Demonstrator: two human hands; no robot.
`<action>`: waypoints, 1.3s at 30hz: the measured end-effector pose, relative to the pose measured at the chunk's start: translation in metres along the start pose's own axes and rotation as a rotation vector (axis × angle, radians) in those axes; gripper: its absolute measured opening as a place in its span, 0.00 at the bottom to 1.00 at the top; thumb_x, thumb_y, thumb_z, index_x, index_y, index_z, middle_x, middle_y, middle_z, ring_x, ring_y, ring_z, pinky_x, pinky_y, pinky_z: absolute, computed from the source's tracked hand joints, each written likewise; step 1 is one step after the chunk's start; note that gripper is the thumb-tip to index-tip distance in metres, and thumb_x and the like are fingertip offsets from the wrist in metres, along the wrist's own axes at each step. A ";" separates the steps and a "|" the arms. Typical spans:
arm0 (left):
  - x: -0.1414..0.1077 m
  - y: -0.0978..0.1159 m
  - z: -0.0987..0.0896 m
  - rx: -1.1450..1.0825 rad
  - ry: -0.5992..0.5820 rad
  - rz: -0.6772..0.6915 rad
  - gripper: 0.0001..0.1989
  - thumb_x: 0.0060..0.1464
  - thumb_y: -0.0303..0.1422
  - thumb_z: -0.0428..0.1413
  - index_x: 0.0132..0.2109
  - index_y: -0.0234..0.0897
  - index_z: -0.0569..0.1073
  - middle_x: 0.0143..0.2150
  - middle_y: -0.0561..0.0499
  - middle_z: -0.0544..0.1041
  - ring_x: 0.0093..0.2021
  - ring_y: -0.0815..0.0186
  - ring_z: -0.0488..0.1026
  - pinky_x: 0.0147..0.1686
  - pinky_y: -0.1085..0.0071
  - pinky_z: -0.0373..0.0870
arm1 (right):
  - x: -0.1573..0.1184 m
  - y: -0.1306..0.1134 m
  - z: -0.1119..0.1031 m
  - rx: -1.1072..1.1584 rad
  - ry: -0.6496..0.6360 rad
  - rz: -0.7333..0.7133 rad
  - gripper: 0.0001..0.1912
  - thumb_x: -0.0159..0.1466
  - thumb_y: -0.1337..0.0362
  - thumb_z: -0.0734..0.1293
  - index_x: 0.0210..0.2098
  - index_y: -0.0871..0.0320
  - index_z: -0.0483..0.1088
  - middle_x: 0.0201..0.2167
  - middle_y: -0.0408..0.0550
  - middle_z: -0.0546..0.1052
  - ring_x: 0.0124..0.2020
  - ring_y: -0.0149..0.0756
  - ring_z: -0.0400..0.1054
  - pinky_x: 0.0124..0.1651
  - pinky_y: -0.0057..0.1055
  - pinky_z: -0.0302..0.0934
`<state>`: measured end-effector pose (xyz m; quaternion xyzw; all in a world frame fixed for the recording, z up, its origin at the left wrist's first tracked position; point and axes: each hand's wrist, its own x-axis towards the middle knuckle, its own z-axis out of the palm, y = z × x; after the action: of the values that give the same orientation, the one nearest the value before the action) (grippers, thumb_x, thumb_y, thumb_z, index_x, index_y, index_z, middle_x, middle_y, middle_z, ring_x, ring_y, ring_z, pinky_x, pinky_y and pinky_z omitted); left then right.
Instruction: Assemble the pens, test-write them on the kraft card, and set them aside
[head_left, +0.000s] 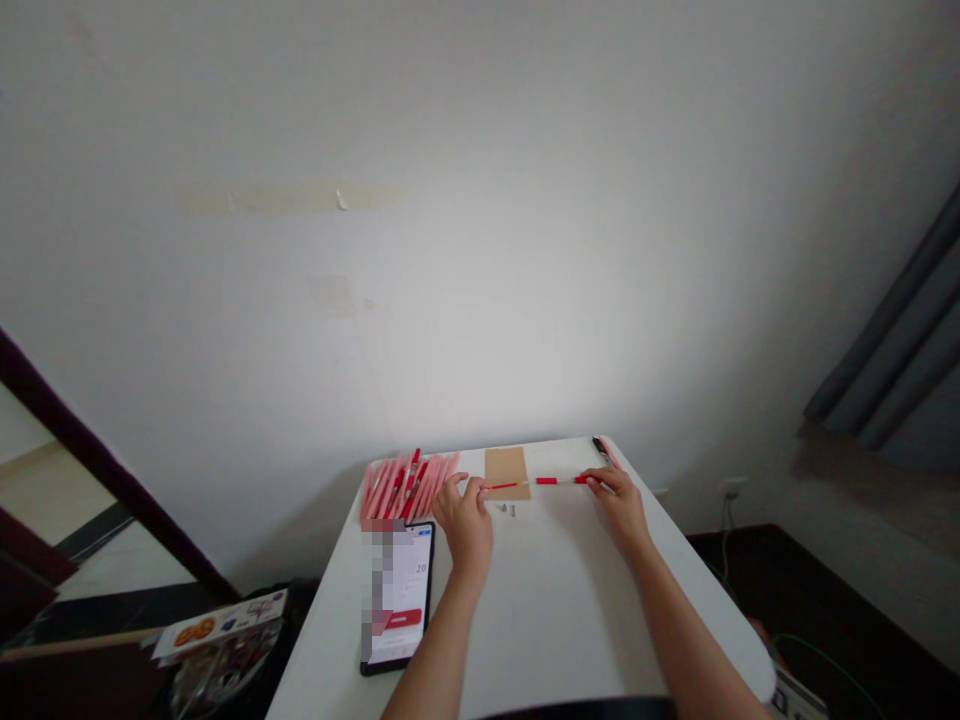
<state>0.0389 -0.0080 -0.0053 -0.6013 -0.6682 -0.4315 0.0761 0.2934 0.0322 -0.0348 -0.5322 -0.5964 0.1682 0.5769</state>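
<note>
My left hand (463, 508) pinches the end of a thin red ink refill (501, 486) between thumb and fingers. My right hand (618, 500) grips the right end of a clear pen barrel with red sections (546, 481). Refill and barrel lie nearly in one line above the white table; whether their ends touch is too small to tell. Behind the refill is a flat brown cardboard piece (506, 464). Two tiny grey parts (513, 510) rest on the table just in front of it. Left of my left hand lies a heap of pink and red pens (391, 483).
A phone (397, 600) with its screen lit lies at the table's left edge. At the back right corner are a black pen (599, 448) and a pink strip (612, 456). The white table (555, 620) stands against a wall. A filled bag (225, 670) sits at lower left.
</note>
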 end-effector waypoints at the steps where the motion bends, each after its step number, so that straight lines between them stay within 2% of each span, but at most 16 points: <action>1: 0.000 0.000 0.000 0.006 0.004 -0.006 0.09 0.56 0.28 0.51 0.38 0.42 0.76 0.47 0.48 0.70 0.51 0.58 0.65 0.52 0.57 0.59 | 0.000 0.000 0.000 -0.004 -0.001 -0.002 0.12 0.54 0.55 0.65 0.29 0.53 0.77 0.33 0.49 0.79 0.41 0.45 0.69 0.50 0.41 0.59; 11: -0.001 0.000 0.000 0.009 -0.001 -0.013 0.07 0.57 0.30 0.51 0.37 0.41 0.74 0.47 0.47 0.70 0.50 0.57 0.65 0.50 0.57 0.61 | 0.000 0.009 -0.001 -0.067 0.063 0.002 0.13 0.56 0.54 0.65 0.31 0.53 0.78 0.35 0.49 0.79 0.44 0.46 0.67 0.52 0.42 0.56; 15: -0.006 0.003 0.005 -0.056 -0.012 0.098 0.06 0.57 0.32 0.51 0.36 0.39 0.73 0.47 0.45 0.70 0.51 0.58 0.65 0.52 0.57 0.62 | 0.000 0.013 -0.002 -0.089 0.126 0.013 0.15 0.57 0.53 0.64 0.34 0.54 0.78 0.35 0.50 0.78 0.44 0.46 0.67 0.51 0.41 0.56; 20: -0.015 0.008 0.012 -0.105 0.013 0.250 0.02 0.54 0.29 0.53 0.33 0.38 0.70 0.45 0.46 0.70 0.49 0.59 0.66 0.53 0.55 0.62 | -0.001 0.012 -0.003 -0.144 0.227 0.059 0.17 0.58 0.52 0.62 0.35 0.55 0.78 0.36 0.51 0.78 0.42 0.45 0.66 0.48 0.39 0.56; 29: -0.023 0.015 0.014 -0.015 0.040 0.311 0.04 0.54 0.25 0.52 0.35 0.38 0.70 0.47 0.47 0.70 0.51 0.61 0.66 0.61 0.48 0.54 | -0.002 0.011 0.000 -0.143 0.208 0.048 0.17 0.58 0.52 0.63 0.34 0.55 0.78 0.35 0.51 0.78 0.42 0.45 0.66 0.49 0.40 0.56; 34: -0.026 0.021 0.012 0.041 -0.033 0.273 0.07 0.50 0.24 0.54 0.37 0.38 0.72 0.47 0.47 0.71 0.51 0.61 0.66 0.62 0.47 0.52 | -0.002 0.010 0.000 -0.152 0.202 0.051 0.16 0.58 0.52 0.63 0.35 0.55 0.78 0.37 0.51 0.78 0.43 0.46 0.65 0.50 0.40 0.56; 39: -0.031 0.026 0.014 0.122 -0.143 0.212 0.06 0.48 0.26 0.55 0.35 0.37 0.74 0.49 0.45 0.70 0.55 0.57 0.63 0.62 0.44 0.49 | -0.002 0.009 0.001 -0.127 0.192 0.040 0.16 0.58 0.52 0.63 0.34 0.54 0.78 0.37 0.51 0.78 0.43 0.46 0.66 0.51 0.40 0.56</action>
<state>0.0750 -0.0238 -0.0204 -0.6921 -0.6296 -0.3354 0.1098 0.2958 0.0348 -0.0434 -0.5931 -0.5370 0.0898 0.5932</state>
